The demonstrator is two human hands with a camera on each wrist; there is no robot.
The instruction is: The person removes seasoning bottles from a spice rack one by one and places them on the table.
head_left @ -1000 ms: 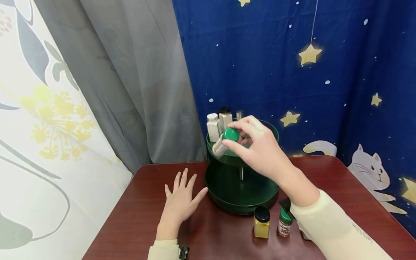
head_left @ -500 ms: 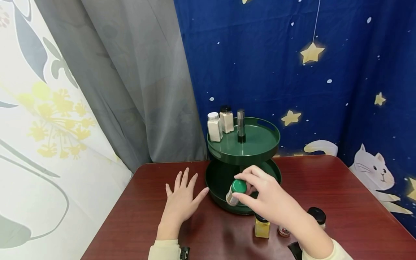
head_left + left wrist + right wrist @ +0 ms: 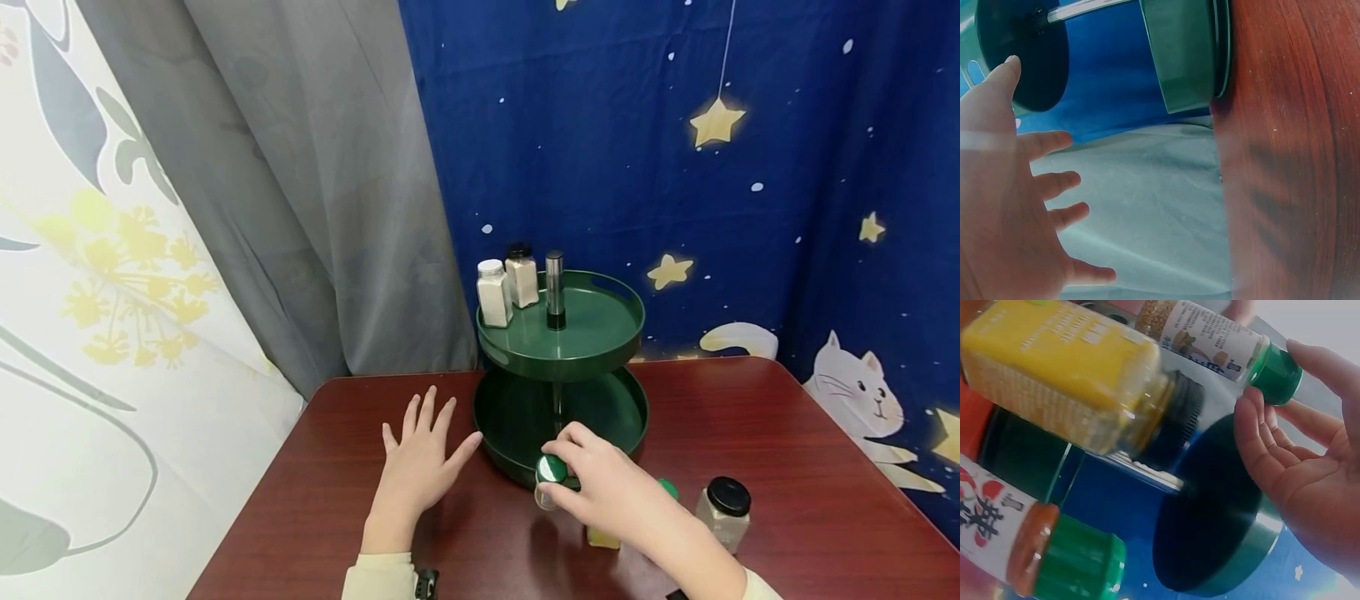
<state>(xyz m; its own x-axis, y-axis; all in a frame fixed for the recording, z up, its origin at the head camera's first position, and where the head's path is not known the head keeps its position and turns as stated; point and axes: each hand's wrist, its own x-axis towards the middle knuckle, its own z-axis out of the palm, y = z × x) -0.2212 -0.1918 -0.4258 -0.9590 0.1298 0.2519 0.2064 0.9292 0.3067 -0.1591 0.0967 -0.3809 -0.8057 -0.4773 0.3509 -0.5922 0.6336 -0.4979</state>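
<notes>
My right hand (image 3: 611, 492) pinches the green cap of a small spice jar (image 3: 552, 470) in front of the two-tier green rack (image 3: 600, 329). The right wrist view shows grainy tan contents and a printed white label on this jar (image 3: 1210, 339). Fingers and thumb sit round the cap. To the left of the rack, my left hand (image 3: 417, 468) is spread with straight fingers and holds nothing. In the left wrist view the left hand (image 3: 1013, 206) appears above the tabletop, beside the rack.
A yellow-filled jar (image 3: 1066, 369) with a black cap stands partly behind my right hand. Near it are another green-capped jar (image 3: 1079, 559) and a black-capped jar (image 3: 726, 510). On the upper tier stand a white-capped jar (image 3: 495, 296), a black-capped jar (image 3: 522, 279) and a slim cylinder (image 3: 555, 292).
My right hand has carried the green-capped spice jar from the upper tier down and toward the front, past the lower tier, to above the table. The left hand has stayed in place.
</notes>
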